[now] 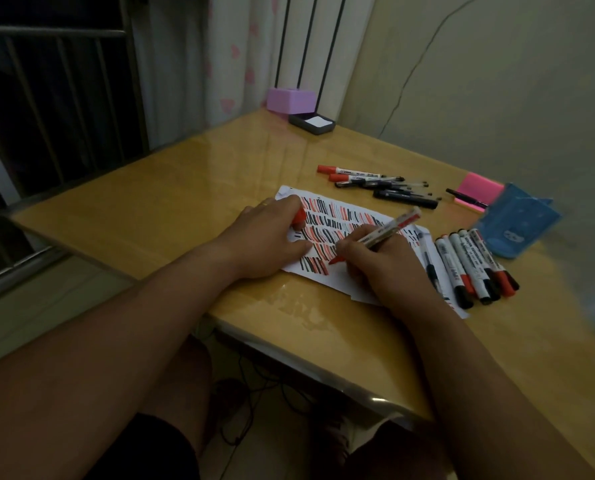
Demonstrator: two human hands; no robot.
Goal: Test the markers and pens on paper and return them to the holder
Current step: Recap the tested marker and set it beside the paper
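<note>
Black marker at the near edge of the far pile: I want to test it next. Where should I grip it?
Probably mid-barrel on the black marker, pinched from above and the near side: it lies flat, crosswise, pens crowd its far side, while its near side faces bare table.

A yellow wooden table [192, 188] with a glossy clear cover fills the middle of the frame, and the cover is rippled near the lower edge. At centre lies a white sheet of paper [334, 277] covered in rows of red and black strokes. Just above it, right of centre, is a loose pile of markers and pens [375, 183]. Touching the sheet's right edge is a tight row of markers [476, 268]. Further right are pink sticky notes [479, 188] and, beside them, a blue holder [518, 223]. At the far corner, upper centre, sit a purple box [291, 100] and a dark tray [311, 123].
</note>
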